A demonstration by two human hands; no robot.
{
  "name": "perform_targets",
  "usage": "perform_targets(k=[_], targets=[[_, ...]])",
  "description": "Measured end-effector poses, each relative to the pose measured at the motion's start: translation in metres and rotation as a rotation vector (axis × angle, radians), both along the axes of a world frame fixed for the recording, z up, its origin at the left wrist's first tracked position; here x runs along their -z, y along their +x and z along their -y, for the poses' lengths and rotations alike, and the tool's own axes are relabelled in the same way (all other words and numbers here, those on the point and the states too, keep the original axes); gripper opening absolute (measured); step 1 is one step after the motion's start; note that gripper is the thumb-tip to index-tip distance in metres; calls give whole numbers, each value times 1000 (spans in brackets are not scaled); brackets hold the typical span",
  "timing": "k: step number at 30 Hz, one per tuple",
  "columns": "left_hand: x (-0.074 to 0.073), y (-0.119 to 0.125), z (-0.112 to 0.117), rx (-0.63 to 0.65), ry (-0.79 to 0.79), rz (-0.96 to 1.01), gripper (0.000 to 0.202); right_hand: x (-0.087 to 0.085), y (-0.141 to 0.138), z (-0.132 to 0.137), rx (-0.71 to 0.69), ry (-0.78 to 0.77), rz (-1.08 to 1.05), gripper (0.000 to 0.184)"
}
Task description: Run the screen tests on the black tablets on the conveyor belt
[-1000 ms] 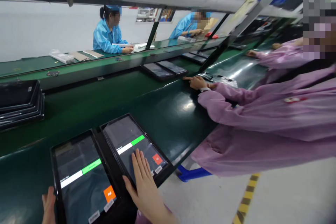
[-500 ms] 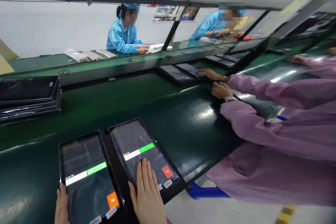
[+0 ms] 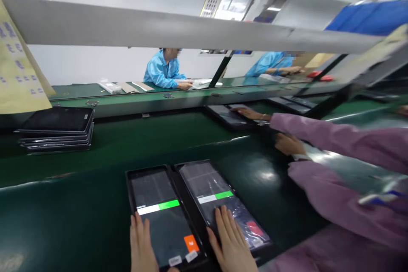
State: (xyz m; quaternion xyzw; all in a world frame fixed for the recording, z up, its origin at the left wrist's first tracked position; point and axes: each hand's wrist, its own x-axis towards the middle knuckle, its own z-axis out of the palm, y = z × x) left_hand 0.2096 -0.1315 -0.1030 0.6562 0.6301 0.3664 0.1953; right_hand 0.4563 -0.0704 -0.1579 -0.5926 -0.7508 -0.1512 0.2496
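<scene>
Two tablets lie side by side on the green work surface in front of me, screens up and lit. The left tablet (image 3: 162, 225) shows a white and green bar and an orange square; small white labels sit at its near edge. My left hand (image 3: 142, 244) rests along its left edge with the fingers stretched out. On the right tablet (image 3: 204, 178), under glossy film, are a like bar and a red square. My right hand (image 3: 231, 240) lies flat over its lower left part, fingers extended, thumb towards the gap between the tablets.
A stack of several dark tablets (image 3: 60, 125) stands at the back left, below a hanging yellow sheet (image 3: 22, 63). At right, a co-worker's pink sleeves (image 3: 318, 136) reach over another pair of tablets (image 3: 223, 117). Two people in blue work behind the rail (image 3: 143, 104).
The view has tilted up and shifted left, so the scene sits lower and further right. My left hand has come further onto its tablet's edge; the right stays flat on its tablet.
</scene>
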Motion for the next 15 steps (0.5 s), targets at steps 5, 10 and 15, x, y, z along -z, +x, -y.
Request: perform_targets(k=[5,10,15], targets=[[-21,90,-57,244,-282,195,85,26,119,-59,60,-98,-94,68],[-58,116,-94,387,-464,633,87,1,186,-101,149,-64,-119,68],[-137,51,-86,554,-425,925,79,-69,123,-97,136,44,-221,53]])
